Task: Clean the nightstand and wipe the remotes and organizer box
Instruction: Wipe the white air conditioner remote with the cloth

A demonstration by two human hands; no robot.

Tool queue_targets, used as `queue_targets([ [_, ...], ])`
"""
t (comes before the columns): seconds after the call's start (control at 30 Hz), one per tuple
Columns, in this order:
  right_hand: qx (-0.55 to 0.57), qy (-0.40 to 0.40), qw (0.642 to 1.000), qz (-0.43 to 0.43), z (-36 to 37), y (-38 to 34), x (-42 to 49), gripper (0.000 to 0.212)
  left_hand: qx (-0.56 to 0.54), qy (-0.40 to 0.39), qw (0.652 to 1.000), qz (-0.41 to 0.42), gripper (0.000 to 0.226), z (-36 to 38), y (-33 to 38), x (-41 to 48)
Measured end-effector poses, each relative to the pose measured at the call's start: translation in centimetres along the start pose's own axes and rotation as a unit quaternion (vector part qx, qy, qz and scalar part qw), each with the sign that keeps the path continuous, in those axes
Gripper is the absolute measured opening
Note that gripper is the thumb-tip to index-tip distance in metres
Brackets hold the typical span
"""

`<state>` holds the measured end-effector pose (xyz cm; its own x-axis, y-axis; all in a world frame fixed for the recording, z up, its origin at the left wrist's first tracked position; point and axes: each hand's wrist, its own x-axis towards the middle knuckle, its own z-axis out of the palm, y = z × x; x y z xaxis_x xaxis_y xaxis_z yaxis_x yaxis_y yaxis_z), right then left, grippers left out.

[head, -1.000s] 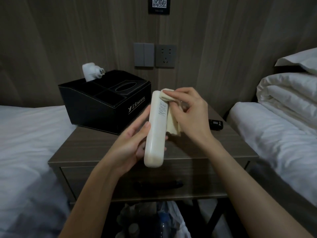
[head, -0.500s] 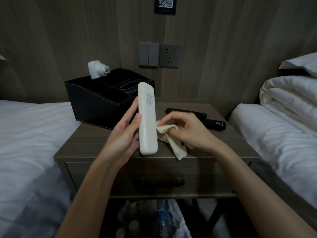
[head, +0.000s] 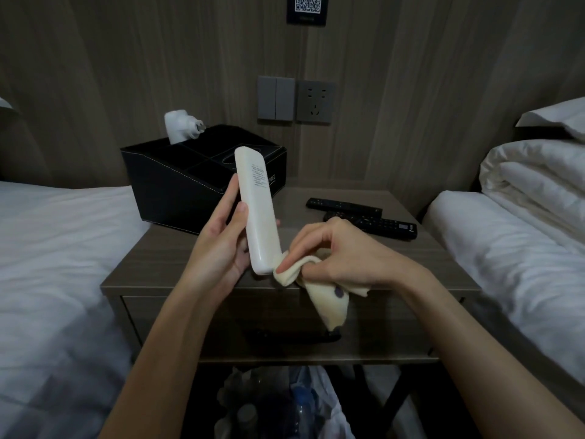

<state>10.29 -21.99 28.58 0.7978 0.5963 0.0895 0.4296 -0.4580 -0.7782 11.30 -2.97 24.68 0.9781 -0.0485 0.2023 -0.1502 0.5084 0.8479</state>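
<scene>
Above the nightstand worktop (head: 177, 264), the left hand (head: 221, 248) grips the white remote (head: 258, 210) nearly upright while the right hand (head: 342, 251) pinches a cloth (head: 329, 299) against its lower end, mid-wipe; the black remotes (head: 373, 221) probably need wiping next.

Both bare forearms enter from the lower edge and converge at frame centre. Left hand (head: 221, 248), centre-left, palm turned toward the camera, grips a white remote (head: 258, 210) upright: thumb along its left edge, fingers wrapped behind. Right hand (head: 342, 251), centre-right, knuckles up, fingers curled, pinches a cloth (head: 326, 299) between thumb and forefinger against the remote's lower end.
</scene>
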Motion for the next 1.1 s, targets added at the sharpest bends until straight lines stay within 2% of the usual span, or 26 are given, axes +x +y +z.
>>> queue_targets([
  [0.2,-0.021,-0.031,0.999,-0.005,-0.3,-0.6,-0.5,0.024,-0.018,-0.005,1.0,0.003,0.05,0.0,0.1,0.0],
  [0.27,-0.024,-0.015,0.999,-0.021,-0.7,-0.8,-0.5,0.026,-0.014,-0.01,1.0,-0.001,0.053,0.0,0.1,0.0],
  [0.33,-0.008,0.048,0.998,-0.047,-1.4,-0.8,-0.4,0.027,-0.017,-0.022,1.0,-0.011,0.058,0.1,0.0,0.1],
  [0.4,-0.023,0.156,0.985,-0.069,-2.3,-0.6,-0.2,0.024,-0.018,-0.046,0.998,-0.032,0.057,0.2,-0.1,0.0],
  [0.53,-0.045,0.366,0.924,-0.104,-3.4,-0.2,0.1,0.028,-0.024,-0.12,0.99,-0.077,0.052,1.0,-0.7,-0.5],
  [0.67,-0.052,0.44,0.892,-0.087,-3.8,0.0,0.3,0.032,-0.03,-0.17,0.98,-0.103,0.052,2.2,-1.4,-0.8],
  [0.77,-0.055,0.436,0.894,-0.087,-3.7,0.2,0.7,0.028,-0.044,-0.178,0.978,-0.097,0.051,2.8,-2.1,-0.8],
  [0.87,-0.058,0.408,0.908,-0.079,-3.3,0.4,0.9,0.027,-0.06,-0.151,0.983,-0.081,0.051,3.1,-2.4,-0.6],
  [1.03,-0.097,0.296,0.946,-0.091,-2.5,0.4,0.9,0.027,-0.056,-0.076,0.995,-0.025,0.055,2.5,-1.9,0.0],
  [1.1,-0.114,0.254,0.955,-0.099,-1.9,0.2,0.8,0.028,-0.067,-0.053,0.996,-0.02,0.05,1.9,-1.6,0.2],
])
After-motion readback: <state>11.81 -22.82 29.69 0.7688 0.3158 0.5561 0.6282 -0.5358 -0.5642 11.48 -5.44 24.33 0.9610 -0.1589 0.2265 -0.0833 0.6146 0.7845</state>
